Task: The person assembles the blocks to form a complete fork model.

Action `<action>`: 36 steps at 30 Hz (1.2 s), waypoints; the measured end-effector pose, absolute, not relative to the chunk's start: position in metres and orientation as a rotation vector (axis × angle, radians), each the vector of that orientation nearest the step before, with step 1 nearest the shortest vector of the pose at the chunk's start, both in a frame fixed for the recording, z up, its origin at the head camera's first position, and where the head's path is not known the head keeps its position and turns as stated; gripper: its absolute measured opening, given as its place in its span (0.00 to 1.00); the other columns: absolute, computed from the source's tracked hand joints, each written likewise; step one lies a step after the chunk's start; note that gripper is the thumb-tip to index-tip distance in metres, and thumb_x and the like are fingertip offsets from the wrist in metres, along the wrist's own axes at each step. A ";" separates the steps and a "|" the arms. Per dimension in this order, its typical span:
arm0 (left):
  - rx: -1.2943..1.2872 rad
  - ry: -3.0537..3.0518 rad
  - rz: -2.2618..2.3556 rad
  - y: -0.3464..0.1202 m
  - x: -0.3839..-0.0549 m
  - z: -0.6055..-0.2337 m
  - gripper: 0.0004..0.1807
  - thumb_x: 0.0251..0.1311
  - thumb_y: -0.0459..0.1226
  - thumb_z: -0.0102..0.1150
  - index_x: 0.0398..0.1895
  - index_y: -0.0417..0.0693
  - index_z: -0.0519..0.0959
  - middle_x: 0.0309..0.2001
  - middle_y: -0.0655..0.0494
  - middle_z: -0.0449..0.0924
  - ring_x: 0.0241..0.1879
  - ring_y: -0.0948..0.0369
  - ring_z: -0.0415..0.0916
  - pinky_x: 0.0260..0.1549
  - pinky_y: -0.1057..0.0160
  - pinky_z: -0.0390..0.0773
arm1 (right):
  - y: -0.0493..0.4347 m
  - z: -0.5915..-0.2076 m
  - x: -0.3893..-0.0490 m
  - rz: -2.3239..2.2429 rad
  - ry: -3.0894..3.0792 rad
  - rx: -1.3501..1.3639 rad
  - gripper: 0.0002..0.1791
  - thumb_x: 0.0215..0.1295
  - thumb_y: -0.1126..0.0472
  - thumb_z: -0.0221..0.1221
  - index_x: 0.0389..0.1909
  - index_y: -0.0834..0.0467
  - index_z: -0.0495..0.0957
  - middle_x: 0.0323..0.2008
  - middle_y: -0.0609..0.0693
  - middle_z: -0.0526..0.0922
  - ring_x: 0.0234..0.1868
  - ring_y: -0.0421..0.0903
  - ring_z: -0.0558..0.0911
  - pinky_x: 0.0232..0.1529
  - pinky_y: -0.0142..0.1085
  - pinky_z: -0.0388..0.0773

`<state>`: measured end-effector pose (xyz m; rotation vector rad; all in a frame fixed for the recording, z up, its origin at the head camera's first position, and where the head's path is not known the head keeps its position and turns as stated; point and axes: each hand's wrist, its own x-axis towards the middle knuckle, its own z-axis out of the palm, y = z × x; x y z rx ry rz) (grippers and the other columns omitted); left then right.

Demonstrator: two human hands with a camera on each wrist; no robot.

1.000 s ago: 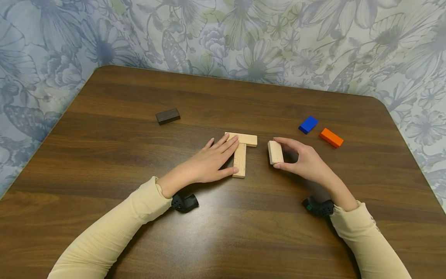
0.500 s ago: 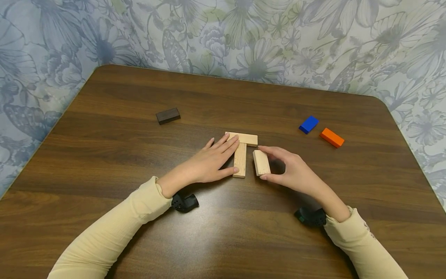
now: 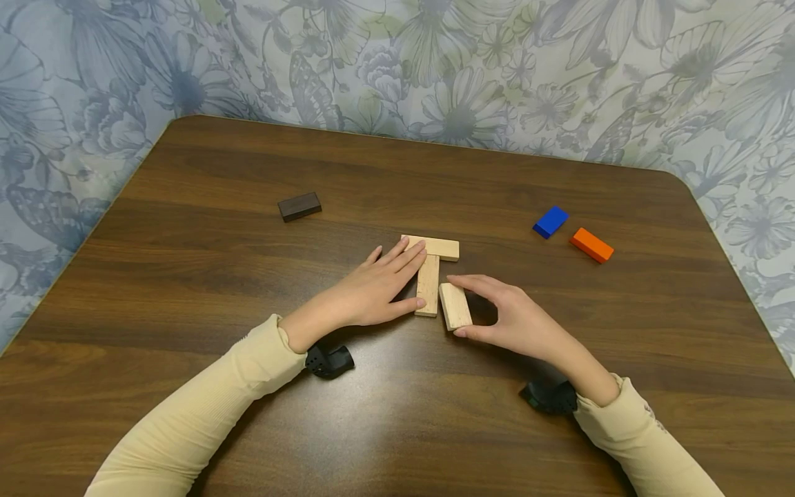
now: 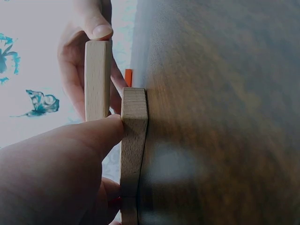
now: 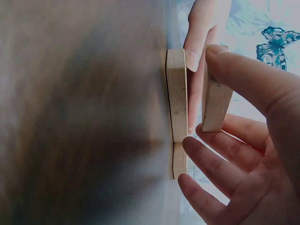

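Observation:
Two pale wooden blocks lie flat on the table in a T: a crosswise block at the far end and a lengthwise block running back from it. My left hand rests on them with straight fingers, its fingertips on the crosswise block and its thumb at the lengthwise one. Between thumb and fingertips, my right hand pinches a third wooden block by its ends. Both wrist views show that held block raised off the table, higher than the lengthwise block and just to its right in the head view.
A dark brown block lies at the back left of the wooden table. On the right side are a blue block and an orange block. Floral wallpaper runs behind the table's far edge.
My right hand has carried the held wooden block left and nearer to me, up beside the lengthwise block. The left hand has stayed in place on the two blocks.

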<state>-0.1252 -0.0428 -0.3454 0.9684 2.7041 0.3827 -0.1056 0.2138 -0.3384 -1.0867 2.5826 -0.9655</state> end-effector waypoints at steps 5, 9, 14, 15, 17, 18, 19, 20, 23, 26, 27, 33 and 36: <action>0.970 2.705 0.383 -0.043 -0.125 -0.346 0.42 0.67 0.59 0.37 0.74 0.46 0.41 0.74 0.56 0.32 0.70 0.58 0.25 0.63 0.45 0.38 | 0.212 -0.339 -0.102 -0.956 2.578 -1.107 0.39 0.54 0.51 0.68 0.66 0.56 0.65 0.62 0.49 0.69 0.61 0.46 0.68 0.57 0.46 0.66; 0.967 2.702 0.389 -0.042 -0.125 -0.346 0.42 0.67 0.59 0.38 0.74 0.46 0.41 0.74 0.56 0.32 0.70 0.58 0.24 0.63 0.45 0.37 | 0.211 -0.340 -0.101 -0.957 2.574 -1.124 0.39 0.53 0.51 0.69 0.66 0.56 0.66 0.61 0.49 0.69 0.61 0.45 0.68 0.57 0.44 0.66; 0.964 2.697 0.388 -0.042 -0.125 -0.346 0.42 0.67 0.59 0.37 0.74 0.47 0.40 0.74 0.56 0.31 0.70 0.59 0.24 0.63 0.45 0.37 | 0.210 -0.341 -0.100 -0.937 2.560 -1.137 0.39 0.53 0.51 0.69 0.66 0.56 0.66 0.61 0.49 0.69 0.61 0.46 0.68 0.56 0.45 0.66; 0.963 2.697 0.388 -0.042 -0.125 -0.346 0.42 0.67 0.59 0.37 0.74 0.47 0.41 0.74 0.56 0.32 0.70 0.59 0.24 0.63 0.45 0.37 | 0.210 -0.341 -0.100 -0.929 2.558 -1.140 0.39 0.53 0.50 0.69 0.66 0.55 0.66 0.61 0.49 0.69 0.61 0.46 0.68 0.56 0.45 0.66; 0.961 2.698 0.385 -0.041 -0.125 -0.346 0.42 0.67 0.59 0.37 0.74 0.46 0.41 0.74 0.56 0.32 0.70 0.58 0.24 0.63 0.45 0.37 | 0.209 -0.342 -0.100 -0.912 2.557 -1.145 0.40 0.53 0.50 0.68 0.66 0.55 0.66 0.62 0.49 0.69 0.61 0.45 0.68 0.56 0.44 0.66; 0.961 2.698 0.383 -0.041 -0.125 -0.345 0.42 0.67 0.59 0.37 0.74 0.46 0.41 0.74 0.56 0.32 0.70 0.58 0.24 0.63 0.45 0.37 | 0.209 -0.342 -0.100 -0.903 2.556 -1.145 0.40 0.53 0.49 0.68 0.66 0.54 0.66 0.62 0.49 0.69 0.61 0.45 0.68 0.57 0.44 0.66; 0.960 2.698 0.381 -0.041 -0.125 -0.345 0.42 0.67 0.59 0.37 0.74 0.46 0.41 0.74 0.56 0.32 0.70 0.58 0.24 0.63 0.45 0.37 | 0.209 -0.342 -0.100 -0.898 2.555 -1.144 0.40 0.53 0.49 0.68 0.66 0.54 0.66 0.62 0.49 0.69 0.61 0.45 0.68 0.57 0.44 0.66; 0.960 2.698 0.379 -0.041 -0.125 -0.345 0.42 0.67 0.59 0.37 0.74 0.46 0.41 0.74 0.56 0.32 0.70 0.58 0.24 0.63 0.45 0.37 | 0.208 -0.342 -0.100 -0.893 2.554 -1.143 0.40 0.53 0.49 0.68 0.66 0.54 0.65 0.62 0.48 0.69 0.61 0.45 0.68 0.57 0.44 0.66; 0.960 2.697 0.378 -0.041 -0.125 -0.344 0.42 0.67 0.59 0.37 0.74 0.46 0.40 0.74 0.56 0.32 0.70 0.58 0.24 0.63 0.45 0.37 | 0.208 -0.342 -0.099 -0.882 2.552 -1.140 0.40 0.53 0.48 0.68 0.67 0.53 0.65 0.62 0.48 0.69 0.62 0.46 0.67 0.57 0.45 0.66; 0.965 2.700 0.381 -0.042 -0.125 -0.344 0.42 0.67 0.60 0.37 0.74 0.46 0.40 0.74 0.56 0.32 0.70 0.58 0.24 0.63 0.45 0.37 | 0.207 -0.342 -0.099 -0.883 2.550 -1.145 0.40 0.54 0.47 0.67 0.67 0.53 0.65 0.61 0.48 0.69 0.61 0.45 0.68 0.57 0.45 0.66; 0.965 2.700 0.381 -0.042 -0.125 -0.345 0.42 0.67 0.60 0.37 0.74 0.47 0.40 0.74 0.56 0.32 0.70 0.58 0.24 0.63 0.45 0.37 | 0.206 -0.343 -0.098 -0.883 2.548 -1.149 0.40 0.54 0.47 0.67 0.67 0.53 0.65 0.61 0.48 0.70 0.61 0.45 0.68 0.56 0.44 0.66; 0.971 2.701 0.377 -0.043 -0.124 -0.346 0.42 0.67 0.60 0.37 0.74 0.46 0.40 0.74 0.56 0.32 0.70 0.58 0.24 0.63 0.45 0.38 | 0.205 -0.343 -0.096 -0.874 2.533 -1.165 0.39 0.55 0.46 0.66 0.66 0.53 0.66 0.60 0.47 0.71 0.60 0.44 0.69 0.56 0.43 0.67; 0.976 2.703 0.378 -0.044 -0.124 -0.346 0.42 0.67 0.60 0.37 0.74 0.46 0.40 0.74 0.56 0.32 0.70 0.58 0.24 0.63 0.44 0.38 | 0.204 -0.342 -0.094 -0.861 2.533 -1.167 0.39 0.55 0.46 0.66 0.66 0.53 0.66 0.59 0.47 0.71 0.60 0.43 0.69 0.56 0.43 0.67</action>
